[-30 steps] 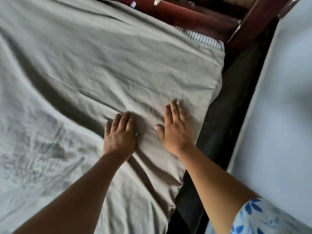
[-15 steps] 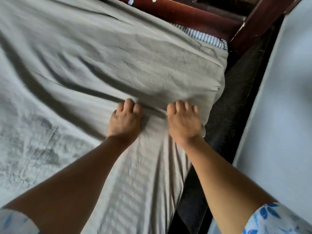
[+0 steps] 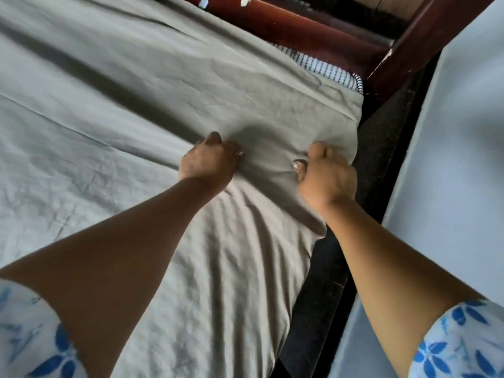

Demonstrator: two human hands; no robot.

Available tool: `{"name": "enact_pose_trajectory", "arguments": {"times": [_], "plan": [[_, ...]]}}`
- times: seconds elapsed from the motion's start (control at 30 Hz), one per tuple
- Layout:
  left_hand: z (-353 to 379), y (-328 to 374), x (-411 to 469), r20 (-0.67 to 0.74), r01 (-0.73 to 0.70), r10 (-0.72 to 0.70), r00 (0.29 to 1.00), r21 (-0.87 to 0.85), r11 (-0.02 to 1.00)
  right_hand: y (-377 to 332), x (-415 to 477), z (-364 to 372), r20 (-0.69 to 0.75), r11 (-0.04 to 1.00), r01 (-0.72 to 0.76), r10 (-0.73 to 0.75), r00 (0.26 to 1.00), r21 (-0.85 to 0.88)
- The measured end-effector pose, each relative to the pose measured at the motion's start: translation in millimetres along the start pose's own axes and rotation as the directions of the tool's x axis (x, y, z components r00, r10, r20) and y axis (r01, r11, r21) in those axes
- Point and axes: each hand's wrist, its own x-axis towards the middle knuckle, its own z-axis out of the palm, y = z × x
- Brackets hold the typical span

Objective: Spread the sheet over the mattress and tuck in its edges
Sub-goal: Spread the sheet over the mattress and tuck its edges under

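Grip clenched, left hand [image 3: 208, 162] and right hand [image 3: 327, 178] bunch the grey sheet [image 3: 136, 91].

Two hands [image 3: 208, 163] [image 3: 328, 180], one sheet [image 3: 131, 105], one mattress [image 3: 328, 69]

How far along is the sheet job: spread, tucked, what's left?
Done: the grey sheet is spread across nearly the whole top, though creased. In hand: the left hand and right hand each grip bunched fabric near the right side. Left: the striped mattress corner by the wooden bed frame is uncovered, and the sheet's side edge looks loose, not tucked.
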Motion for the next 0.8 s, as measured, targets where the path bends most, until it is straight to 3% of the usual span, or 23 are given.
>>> {"name": "enact_pose_trajectory", "arguments": {"times": [0.17,0.23,0.37,0.43,0.5,0.6,0.7,0.8], "plan": [[8,16,19,0.189,0.046,-0.056,0.98,0.057,0.997,-6,-1,-1,-0.021,0.994,0.045,-0.047,0.999,-0.098],[13,17,22,0.155,0.045,-0.057,0.986,0.079,0.996,-4,0,-5,-0.029,0.991,0.035,-0.039,0.999,-0.133],[7,26,40,0.028,-0.055,0.054,0.998,0.03,0.998,8,30,-16,-0.263,0.99,-0.017,-0.02,0.965,-0.141],[1,37,56,-0.043,-0.097,0.096,0.994,-0.023,0.995,13,41,-16,-0.244,0.997,0.03,-0.046,0.969,-0.07],[-2,44,71,0.009,-0.089,0.09,0.996,-0.046,0.995,18,43,-15,-0.21,0.993,0.082,-0.063,0.976,0.083],[-4,44,93,0.059,-0.1,0.104,0.993,-0.067,0.993,34,60,-22,-0.218,0.948,0.001,0.072,0.973,0.318],[-12,44,120,-0.026,-0.103,0.1,0.995,-0.136,0.985,52,99,-32,-0.206,0.958,-0.076,0.137,0.969,0.277],[-18,54,156,0.047,-0.085,0.088,0.995,-0.063,0.994,57,128,-35,-0.023,0.982,-0.094,0.1,0.995,0.166]]}}
